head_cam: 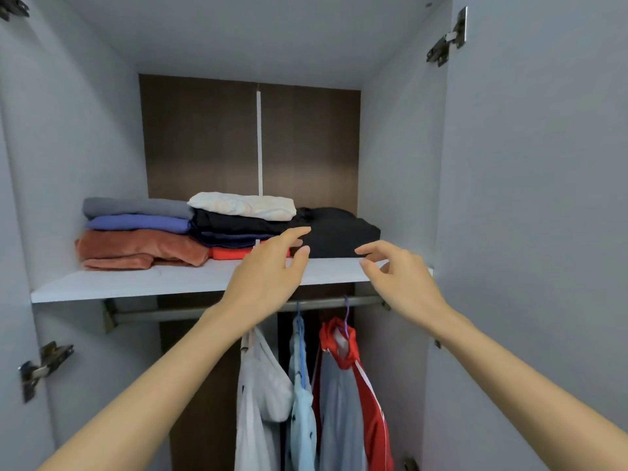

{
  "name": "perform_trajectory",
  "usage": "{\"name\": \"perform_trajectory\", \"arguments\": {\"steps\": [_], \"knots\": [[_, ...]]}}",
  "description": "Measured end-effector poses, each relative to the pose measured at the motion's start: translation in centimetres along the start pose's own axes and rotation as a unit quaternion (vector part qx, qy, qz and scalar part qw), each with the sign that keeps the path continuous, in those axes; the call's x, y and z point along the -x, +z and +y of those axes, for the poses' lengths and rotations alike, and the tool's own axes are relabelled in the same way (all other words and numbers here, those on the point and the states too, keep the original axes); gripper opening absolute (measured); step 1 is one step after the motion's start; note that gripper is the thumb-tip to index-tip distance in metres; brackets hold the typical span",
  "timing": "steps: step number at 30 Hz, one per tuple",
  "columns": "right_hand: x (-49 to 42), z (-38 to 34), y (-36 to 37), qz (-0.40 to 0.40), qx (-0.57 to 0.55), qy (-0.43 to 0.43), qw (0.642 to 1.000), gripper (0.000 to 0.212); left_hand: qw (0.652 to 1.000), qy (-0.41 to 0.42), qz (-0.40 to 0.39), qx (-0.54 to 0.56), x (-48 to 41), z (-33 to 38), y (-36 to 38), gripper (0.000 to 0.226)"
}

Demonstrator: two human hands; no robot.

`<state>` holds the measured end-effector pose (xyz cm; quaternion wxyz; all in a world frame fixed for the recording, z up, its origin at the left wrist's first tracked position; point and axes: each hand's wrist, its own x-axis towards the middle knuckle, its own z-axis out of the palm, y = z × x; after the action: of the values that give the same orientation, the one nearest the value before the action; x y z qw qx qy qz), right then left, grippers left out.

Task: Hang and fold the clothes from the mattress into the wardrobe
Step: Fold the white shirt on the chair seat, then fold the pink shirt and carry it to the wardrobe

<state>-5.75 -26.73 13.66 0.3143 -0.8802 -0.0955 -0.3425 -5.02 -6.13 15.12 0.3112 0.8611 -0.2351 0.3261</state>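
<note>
Left hand (pixel 272 270) and right hand (pixel 401 280) hover empty, fingers loose, before the folded black garment (pixel 339 236) on the white wardrobe shelf (pixel 136 283). I see other folded piles (pixel 142 232) beside it, hung clothes (pixel 265 385) below.

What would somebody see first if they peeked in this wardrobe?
Two bare arms reach in, the left hand and right hand open in front of a folded black garment on the shelf. Beside it sit colourful folded stacks, and below, a red jacket hangs from the rail.
</note>
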Motion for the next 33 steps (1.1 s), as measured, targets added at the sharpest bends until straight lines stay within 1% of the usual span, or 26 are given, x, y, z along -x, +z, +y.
{"name": "perform_trajectory", "arguments": {"steps": [4, 9, 14, 18, 22, 25, 30, 33], "knots": [[5.2, -0.5, -1.2, 0.01, 0.006, 0.045, 0.999, 0.021, 0.999, 0.013, -0.04, 0.028, 3.7, 1.3, -0.1, 0.042], [13.8, -1.8, -2.8, 0.023, 0.032, 0.105, 0.994, 0.021, 0.991, 0.029, -0.102, 0.078, 9.8, 3.5, -0.2, 0.041], [24.0, -3.2, -5.8, 0.042, 0.046, 0.178, 0.982, 0.019, 0.975, 0.07, -0.173, 0.124, 16.0, 6.8, 0.8, 0.039], [32.7, -3.9, -9.3, 0.063, 0.072, 0.247, 0.964, 0.019, 0.953, 0.106, -0.243, 0.149, 21.2, 10.6, 3.1, 0.039], [41.8, -4.0, -13.4, 0.094, 0.114, 0.318, 0.936, 0.02, 0.92, 0.142, -0.317, 0.18, 27.1, 15.4, 6.0, 0.039], [48.9, -4.7, -16.6, 0.122, 0.126, 0.377, 0.91, 0.02, 0.885, 0.17, -0.379, 0.212, 31.5, 19.9, 7.7, 0.038], [61.1, -5.5, -21.5, 0.175, 0.151, 0.472, 0.851, 0.021, 0.817, 0.233, -0.466, 0.249, 40.2, 27.8, 11.1, 0.038], [69.0, -6.4, -24.4, 0.203, 0.176, 0.524, 0.808, 0.02, 0.777, 0.275, -0.507, 0.252, 46.0, 33.3, 12.3, 0.039]]}}
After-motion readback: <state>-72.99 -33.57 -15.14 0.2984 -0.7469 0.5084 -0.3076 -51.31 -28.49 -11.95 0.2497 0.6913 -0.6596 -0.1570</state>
